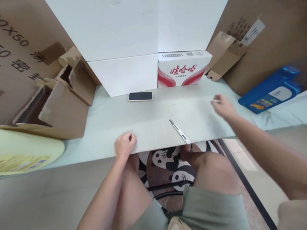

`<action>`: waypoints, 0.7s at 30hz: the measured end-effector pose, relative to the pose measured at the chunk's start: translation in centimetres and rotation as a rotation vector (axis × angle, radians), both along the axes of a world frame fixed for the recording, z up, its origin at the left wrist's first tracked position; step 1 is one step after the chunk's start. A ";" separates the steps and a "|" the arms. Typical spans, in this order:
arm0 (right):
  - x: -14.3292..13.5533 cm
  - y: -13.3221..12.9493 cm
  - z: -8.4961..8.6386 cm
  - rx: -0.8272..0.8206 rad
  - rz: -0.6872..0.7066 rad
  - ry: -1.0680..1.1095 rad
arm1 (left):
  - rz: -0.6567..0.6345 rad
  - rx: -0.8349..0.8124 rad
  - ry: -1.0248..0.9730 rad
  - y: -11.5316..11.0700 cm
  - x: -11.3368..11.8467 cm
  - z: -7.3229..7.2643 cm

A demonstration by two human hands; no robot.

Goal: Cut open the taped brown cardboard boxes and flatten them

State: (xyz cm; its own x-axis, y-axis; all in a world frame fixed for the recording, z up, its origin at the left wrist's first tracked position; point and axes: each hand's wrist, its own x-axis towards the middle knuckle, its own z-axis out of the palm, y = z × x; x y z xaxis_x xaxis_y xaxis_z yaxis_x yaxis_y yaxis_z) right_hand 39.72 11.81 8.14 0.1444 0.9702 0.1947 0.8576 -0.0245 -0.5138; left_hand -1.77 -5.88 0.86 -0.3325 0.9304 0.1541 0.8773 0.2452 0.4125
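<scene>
My left hand (125, 145) rests as a loose fist on the front edge of the pale table, with nothing showing in it. Over the right side of the table, my right hand (223, 107) is closed with the fingers pinched around a small white piece (217, 101), too small and blurred to name. A white utility knife (179, 131) lies at a slant between the two hands, its blade end pointing away from me and its tail at the front edge. Farther back, a phone (140, 96) lies flat with its dark screen up.
White panels and a red-and-white carton (182, 70) stand along the back. Open cardboard boxes (69, 105) and a pale yellow container (28, 150) occupy the left. At right are a blue bottle (271, 91) and another small cardboard box (225, 54). My knees are below the front edge.
</scene>
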 end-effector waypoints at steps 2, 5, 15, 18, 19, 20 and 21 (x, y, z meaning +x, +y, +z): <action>-2.1 -2.3 -3.4 -0.059 0.098 -0.026 | 0.000 0.004 -0.009 0.1 0.1 0.0; -3.9 -5.4 -7.0 -0.067 0.238 -0.076 | 0.009 0.018 -0.045 -0.1 0.6 0.0; -3.2 -5.6 -8.2 -0.088 0.270 -0.330 | 0.128 0.004 0.074 1.0 -4.8 6.6; -3.5 -6.0 -7.8 -0.097 0.260 -0.319 | 0.317 0.205 0.337 1.6 -8.3 11.5; -3.6 -6.1 -7.7 -0.094 0.256 -0.313 | 0.396 0.240 0.401 1.9 -9.4 12.9; -3.7 -6.2 -7.6 -0.091 0.256 -0.307 | 0.475 0.222 0.432 2.1 -10.4 14.0; -3.7 -6.2 -7.5 -0.089 0.260 -0.303 | 0.554 0.152 0.426 2.3 -11.3 14.9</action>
